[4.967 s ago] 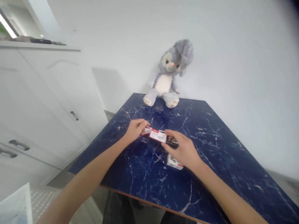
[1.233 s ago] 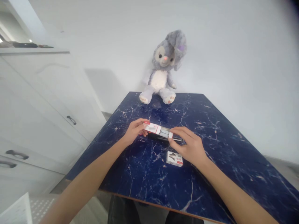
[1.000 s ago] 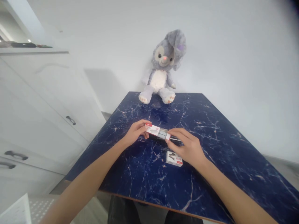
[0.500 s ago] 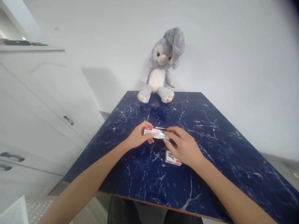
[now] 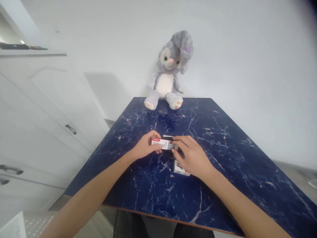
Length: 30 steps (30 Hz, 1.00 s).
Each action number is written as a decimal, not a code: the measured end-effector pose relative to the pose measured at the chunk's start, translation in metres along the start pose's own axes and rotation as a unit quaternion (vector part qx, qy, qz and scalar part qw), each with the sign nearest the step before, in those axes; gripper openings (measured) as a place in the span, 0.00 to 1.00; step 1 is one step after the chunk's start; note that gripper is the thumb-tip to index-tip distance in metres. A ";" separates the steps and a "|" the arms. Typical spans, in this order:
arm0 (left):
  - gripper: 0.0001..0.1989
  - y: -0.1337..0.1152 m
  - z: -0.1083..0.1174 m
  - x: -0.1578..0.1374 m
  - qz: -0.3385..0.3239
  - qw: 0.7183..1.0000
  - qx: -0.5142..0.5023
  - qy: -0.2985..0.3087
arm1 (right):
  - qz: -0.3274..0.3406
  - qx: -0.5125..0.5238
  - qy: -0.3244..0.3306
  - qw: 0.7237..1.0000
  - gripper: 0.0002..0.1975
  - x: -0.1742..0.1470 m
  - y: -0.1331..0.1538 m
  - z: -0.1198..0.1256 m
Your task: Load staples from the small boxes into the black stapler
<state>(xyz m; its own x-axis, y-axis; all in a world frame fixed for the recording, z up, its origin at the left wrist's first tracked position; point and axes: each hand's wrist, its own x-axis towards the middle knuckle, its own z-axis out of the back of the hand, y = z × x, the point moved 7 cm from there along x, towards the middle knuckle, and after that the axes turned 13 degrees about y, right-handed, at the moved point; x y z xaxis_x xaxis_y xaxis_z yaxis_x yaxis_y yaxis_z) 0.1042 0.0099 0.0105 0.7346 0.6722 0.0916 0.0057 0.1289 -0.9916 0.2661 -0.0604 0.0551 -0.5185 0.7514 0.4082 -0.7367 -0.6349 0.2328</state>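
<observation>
My left hand (image 5: 148, 145) grips a small white-and-red cardboard box (image 5: 159, 143) by its left end, thumb in front and fingers behind. Out of the box's right end comes a grey, metallic-looking piece (image 5: 173, 146), whose kind I cannot make out. The fingers of my right hand (image 5: 192, 153) are closed around that piece and partly cover it. Just behind the box shows a dark object with a white edge (image 5: 168, 136), mostly hidden. A second white-and-red box (image 5: 181, 169) rests on the table beneath my right hand, partly covered by it.
The blue marbled table (image 5: 146, 185) has its near edge by my legs. A grey plush rabbit (image 5: 165, 84) sits at the far edge against the wall. White cabinets (image 5: 44, 122) with dark handles stand along the left.
The grey piece now shows more at the box's right end, with my right fingers further around it. The whole view has shifted slightly.
</observation>
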 end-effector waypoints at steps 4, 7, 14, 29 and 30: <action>0.16 0.002 0.001 0.000 0.002 1.000 -0.001 -0.001 | -0.026 0.056 -0.016 0.998 0.04 -0.002 -0.005 0.000; 0.16 0.001 0.002 -0.001 0.005 1.000 -0.003 -0.008 | -0.037 0.085 -0.033 0.995 0.03 -0.002 -0.007 0.002; 0.14 0.005 0.007 0.002 0.020 0.999 0.013 -0.023 | -0.125 0.150 -0.091 0.977 0.02 -0.007 -0.021 0.013; 0.23 0.007 0.008 0.002 0.017 0.987 -0.150 -0.045 | -0.133 0.188 -0.124 0.965 0.12 -0.009 -0.033 0.013; 0.23 0.007 0.007 0.002 0.018 0.988 -0.147 -0.042 | -0.125 0.176 -0.123 0.969 0.12 -0.009 -0.030 0.013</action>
<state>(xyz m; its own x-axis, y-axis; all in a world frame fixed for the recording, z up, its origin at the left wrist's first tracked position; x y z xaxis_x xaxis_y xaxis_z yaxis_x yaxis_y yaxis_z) 0.1006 0.0176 0.0041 0.6797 0.7317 0.0516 0.1867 -0.1046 -0.9768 0.2988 -0.0503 0.0560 -0.1918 0.8518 0.4874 -0.6102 -0.4925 0.6205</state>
